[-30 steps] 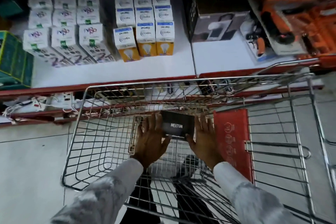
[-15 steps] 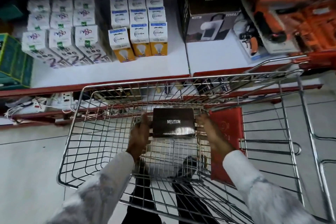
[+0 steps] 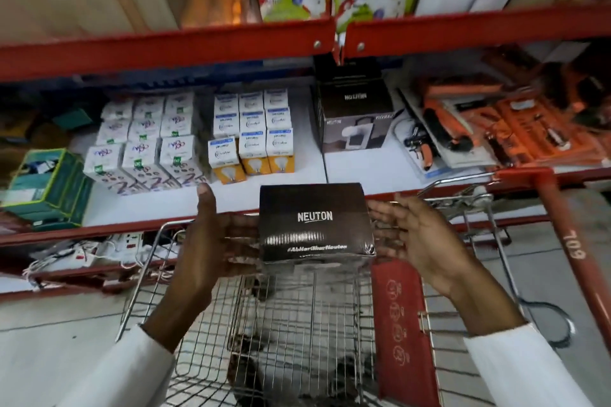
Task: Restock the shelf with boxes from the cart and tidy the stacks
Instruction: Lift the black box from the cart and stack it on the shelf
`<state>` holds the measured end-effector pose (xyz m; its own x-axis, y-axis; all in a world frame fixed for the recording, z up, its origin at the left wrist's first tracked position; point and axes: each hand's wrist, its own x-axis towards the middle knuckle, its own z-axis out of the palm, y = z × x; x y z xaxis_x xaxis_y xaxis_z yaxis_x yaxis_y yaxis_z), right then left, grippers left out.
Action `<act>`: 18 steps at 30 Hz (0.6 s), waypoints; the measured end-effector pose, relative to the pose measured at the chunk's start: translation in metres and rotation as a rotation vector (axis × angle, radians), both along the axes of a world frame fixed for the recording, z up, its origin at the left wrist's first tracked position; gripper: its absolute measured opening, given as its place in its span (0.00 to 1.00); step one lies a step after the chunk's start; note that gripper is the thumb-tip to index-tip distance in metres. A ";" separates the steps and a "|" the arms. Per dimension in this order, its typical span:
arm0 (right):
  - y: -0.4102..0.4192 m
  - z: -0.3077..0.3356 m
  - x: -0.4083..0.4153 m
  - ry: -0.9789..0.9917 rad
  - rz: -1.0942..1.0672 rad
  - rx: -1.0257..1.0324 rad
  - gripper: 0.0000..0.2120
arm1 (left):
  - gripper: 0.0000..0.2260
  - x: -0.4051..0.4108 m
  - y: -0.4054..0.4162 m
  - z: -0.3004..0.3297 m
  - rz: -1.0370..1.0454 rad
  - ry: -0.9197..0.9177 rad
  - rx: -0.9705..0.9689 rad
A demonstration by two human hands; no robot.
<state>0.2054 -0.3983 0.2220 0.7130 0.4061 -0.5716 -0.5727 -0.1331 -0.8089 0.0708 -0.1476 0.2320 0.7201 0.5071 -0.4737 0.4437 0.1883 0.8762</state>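
Both hands, left hand [image 3: 215, 235] and right hand [image 3: 416, 241], squeezing flat sides of black cardboard Neuton box [image 3: 315, 225], over wire cart [image 3: 297, 324], shelf [image 3: 231, 198] at 12 o'clock. Looking light, stiff, shiny, maybe slippery.

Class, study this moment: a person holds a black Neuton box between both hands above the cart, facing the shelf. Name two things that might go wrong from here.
1. The black Neuton box is pressed only between the flat left hand and right hand, nothing beneath; it might slip into the cart.
2. The stacked Neuton boxes nearly reach the red upper shelf; another on top may not fit, or may nudge the bulb boxes alongside.
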 end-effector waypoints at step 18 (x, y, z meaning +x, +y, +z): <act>-0.002 0.011 0.130 -0.318 -0.023 -0.221 0.20 | 0.13 0.156 -0.054 -0.050 -0.016 -0.165 0.148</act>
<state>0.3353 -0.4004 0.2327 0.8762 0.2795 -0.3926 -0.3029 -0.3143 -0.8997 0.2264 -0.2018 0.1819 0.7905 0.5498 -0.2698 0.2936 0.0465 0.9548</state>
